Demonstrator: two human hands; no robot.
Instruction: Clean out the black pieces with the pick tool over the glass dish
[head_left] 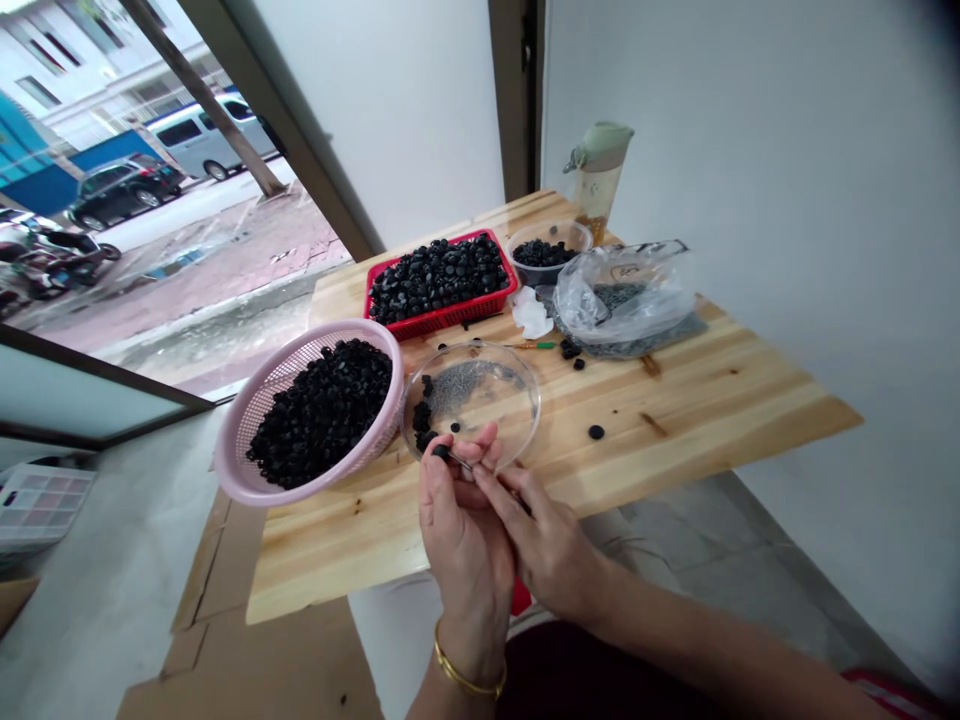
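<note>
Between thumb and fingers, my left hand (465,530) pinches a small round black piece (441,453). My right hand (551,540) grips a thin metal-tipped tool (459,461), whose tip reaches the black piece; its kind I cannot make out. Both hands are close together over the table's front edge. Just beyond them sits a clear round dish (517,440) holding tiny grey bits and several black pieces along its left side. At its left stands a pink basket (232,440) heaped with small black parts.
Farther back are a red basket (435,322) of round black pieces, a clear tub (510,250) and a plastic bag (630,310) of grey bits. A pitcher (604,165) stands at the wooden table's (720,400) back corner. A black disc (596,432) lies at right.
</note>
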